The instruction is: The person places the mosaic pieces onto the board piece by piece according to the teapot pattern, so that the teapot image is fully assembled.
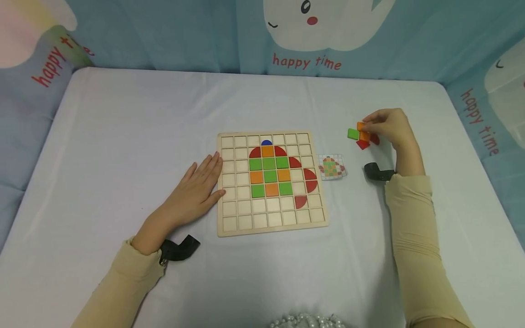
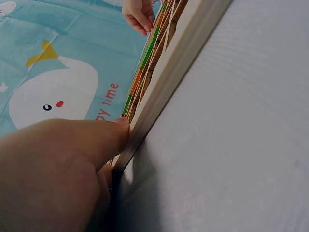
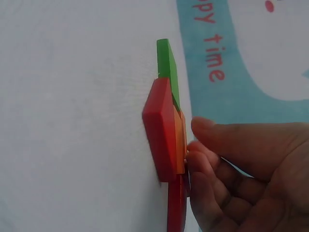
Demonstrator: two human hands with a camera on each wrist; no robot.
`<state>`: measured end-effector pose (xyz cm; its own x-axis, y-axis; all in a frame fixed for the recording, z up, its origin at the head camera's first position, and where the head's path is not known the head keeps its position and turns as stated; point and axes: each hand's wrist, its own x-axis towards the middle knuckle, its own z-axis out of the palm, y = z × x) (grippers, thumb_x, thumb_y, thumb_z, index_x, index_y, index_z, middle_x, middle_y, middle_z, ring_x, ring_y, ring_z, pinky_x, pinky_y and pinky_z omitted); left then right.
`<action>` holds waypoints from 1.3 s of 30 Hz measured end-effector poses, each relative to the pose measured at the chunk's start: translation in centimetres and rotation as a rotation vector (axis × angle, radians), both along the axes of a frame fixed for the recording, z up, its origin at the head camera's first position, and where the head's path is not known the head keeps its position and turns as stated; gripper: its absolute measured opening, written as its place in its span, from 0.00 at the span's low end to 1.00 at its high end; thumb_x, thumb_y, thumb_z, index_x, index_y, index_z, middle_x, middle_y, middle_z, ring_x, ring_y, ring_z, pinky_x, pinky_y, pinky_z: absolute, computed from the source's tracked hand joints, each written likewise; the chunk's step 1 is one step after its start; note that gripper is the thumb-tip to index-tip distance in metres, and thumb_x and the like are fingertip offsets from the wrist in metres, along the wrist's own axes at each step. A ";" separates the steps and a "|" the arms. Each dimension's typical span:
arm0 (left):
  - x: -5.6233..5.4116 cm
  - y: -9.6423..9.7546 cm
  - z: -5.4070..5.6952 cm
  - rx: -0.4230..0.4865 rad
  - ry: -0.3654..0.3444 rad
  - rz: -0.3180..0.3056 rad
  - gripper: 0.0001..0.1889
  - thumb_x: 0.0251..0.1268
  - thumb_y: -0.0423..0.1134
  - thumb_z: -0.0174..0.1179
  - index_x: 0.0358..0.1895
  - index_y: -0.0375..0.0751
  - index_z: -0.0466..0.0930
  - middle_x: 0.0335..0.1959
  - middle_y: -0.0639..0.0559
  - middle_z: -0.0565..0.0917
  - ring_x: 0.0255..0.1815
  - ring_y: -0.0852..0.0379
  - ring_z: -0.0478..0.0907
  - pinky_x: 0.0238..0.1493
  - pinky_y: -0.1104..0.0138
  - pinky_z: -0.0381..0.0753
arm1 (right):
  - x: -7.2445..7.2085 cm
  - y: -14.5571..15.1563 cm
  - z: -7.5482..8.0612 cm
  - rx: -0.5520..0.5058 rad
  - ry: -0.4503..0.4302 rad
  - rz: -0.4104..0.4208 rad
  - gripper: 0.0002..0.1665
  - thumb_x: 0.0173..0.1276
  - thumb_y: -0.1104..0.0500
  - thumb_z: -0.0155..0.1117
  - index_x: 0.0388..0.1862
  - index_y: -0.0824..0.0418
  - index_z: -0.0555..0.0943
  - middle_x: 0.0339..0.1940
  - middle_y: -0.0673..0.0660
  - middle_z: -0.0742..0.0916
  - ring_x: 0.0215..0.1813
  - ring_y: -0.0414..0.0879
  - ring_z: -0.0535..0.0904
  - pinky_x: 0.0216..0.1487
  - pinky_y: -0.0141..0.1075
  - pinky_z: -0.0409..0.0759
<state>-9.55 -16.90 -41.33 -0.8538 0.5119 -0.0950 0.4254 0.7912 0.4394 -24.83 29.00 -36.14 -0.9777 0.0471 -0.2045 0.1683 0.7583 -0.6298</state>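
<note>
Right hand (image 1: 391,130) curls at a part-hidden orange tile (image 1: 360,126), grip unclear; left hand (image 1: 190,196), straight-fingered, touches the board (image 1: 244,207).

Green, orange and red are flashed by the tiles (image 1: 268,163), crowned by one blue piece (image 1: 266,143), on the pale wooden, grid-patterned board (image 1: 259,207), and there, green, orange and red are echoed by the loose pile (image 1: 364,136) and the white gridded card (image 1: 330,167)! White is shown by the cloth (image 1: 143,105), beige by the sleeves (image 1: 414,228), while the blue backdrop (image 1: 184,36) is splashed with white cartoon figures (image 1: 328,27) and red lettering (image 1: 306,62).
</note>
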 end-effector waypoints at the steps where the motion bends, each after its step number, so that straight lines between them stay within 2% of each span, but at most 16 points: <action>1: 0.0 0.0 0.0 0.001 0.000 -0.001 0.37 0.74 0.48 0.44 0.74 0.30 0.37 0.76 0.40 0.39 0.76 0.47 0.32 0.71 0.51 0.31 | -0.1 0.0 -0.1 0.008 0.004 0.000 0.22 0.62 0.58 0.68 0.49 0.72 0.79 0.26 0.39 0.82 0.34 0.37 0.74 0.40 0.34 0.68; 6: 0.1 -0.1 -0.1 -0.002 0.001 0.000 0.37 0.74 0.48 0.44 0.74 0.31 0.37 0.76 0.41 0.39 0.76 0.48 0.32 0.71 0.52 0.31 | -0.2 0.2 -0.5 0.041 -0.016 0.003 0.23 0.61 0.58 0.69 0.51 0.71 0.79 0.28 0.42 0.84 0.35 0.35 0.74 0.41 0.34 0.68; 10: 0.0 0.0 -0.1 -0.001 0.005 0.003 0.38 0.74 0.49 0.44 0.74 0.31 0.37 0.76 0.41 0.39 0.76 0.48 0.32 0.71 0.52 0.31 | -0.3 0.3 -0.3 0.098 -0.056 0.030 0.24 0.63 0.54 0.67 0.52 0.69 0.79 0.37 0.52 0.86 0.41 0.43 0.74 0.46 0.39 0.68; 14: 0.0 0.0 0.0 0.000 0.008 0.003 0.38 0.75 0.49 0.43 0.74 0.31 0.36 0.76 0.41 0.38 0.76 0.48 0.32 0.71 0.52 0.30 | -0.3 0.0 0.1 0.125 -0.070 0.048 0.22 0.65 0.55 0.65 0.52 0.69 0.78 0.43 0.60 0.85 0.43 0.48 0.74 0.45 0.43 0.68; 20: 0.0 -0.1 0.1 -0.004 0.006 0.000 0.37 0.75 0.48 0.43 0.74 0.31 0.36 0.76 0.41 0.38 0.76 0.48 0.32 0.71 0.52 0.31 | -0.2 -0.3 0.0 0.116 -0.075 0.060 0.20 0.65 0.59 0.64 0.52 0.70 0.76 0.45 0.65 0.82 0.38 0.43 0.75 0.40 0.36 0.70; 24: 0.0 0.0 0.0 -0.005 0.001 -0.001 0.37 0.75 0.49 0.43 0.74 0.31 0.36 0.76 0.41 0.38 0.76 0.48 0.32 0.71 0.52 0.31 | -0.1 -0.1 -0.4 0.111 -0.064 0.089 0.20 0.66 0.59 0.64 0.52 0.70 0.75 0.46 0.67 0.81 0.38 0.44 0.75 0.37 0.31 0.71; 28: 0.1 0.0 0.0 -0.003 -0.004 0.001 0.38 0.74 0.48 0.44 0.74 0.31 0.37 0.76 0.41 0.38 0.76 0.48 0.32 0.71 0.52 0.31 | 0.0 0.2 -0.8 0.106 -0.046 0.108 0.18 0.66 0.60 0.63 0.51 0.70 0.75 0.43 0.65 0.81 0.37 0.45 0.74 0.35 0.29 0.71; 31: 0.1 0.0 -0.1 -0.006 -0.003 0.001 0.38 0.74 0.49 0.44 0.74 0.31 0.37 0.76 0.41 0.38 0.76 0.48 0.32 0.71 0.52 0.31 | 0.1 0.3 -0.8 0.094 -0.033 0.097 0.19 0.65 0.59 0.64 0.49 0.69 0.76 0.38 0.60 0.82 0.31 0.44 0.75 0.31 0.31 0.71; 35: 0.1 -0.1 -0.1 -0.012 0.004 -0.002 0.38 0.75 0.49 0.43 0.74 0.31 0.36 0.76 0.41 0.38 0.76 0.49 0.31 0.71 0.52 0.31 | 0.3 -0.1 -0.1 0.038 -0.014 0.041 0.19 0.64 0.57 0.65 0.48 0.68 0.77 0.30 0.50 0.83 0.26 0.41 0.76 0.30 0.33 0.71; 39: 0.0 -0.1 0.0 -0.010 0.007 -0.002 0.37 0.75 0.49 0.43 0.74 0.31 0.36 0.76 0.41 0.38 0.76 0.49 0.31 0.71 0.53 0.30 | 0.6 -1.2 0.9 -0.052 0.023 0.027 0.17 0.65 0.58 0.64 0.47 0.69 0.77 0.29 0.41 0.82 0.31 0.38 0.76 0.35 0.29 0.72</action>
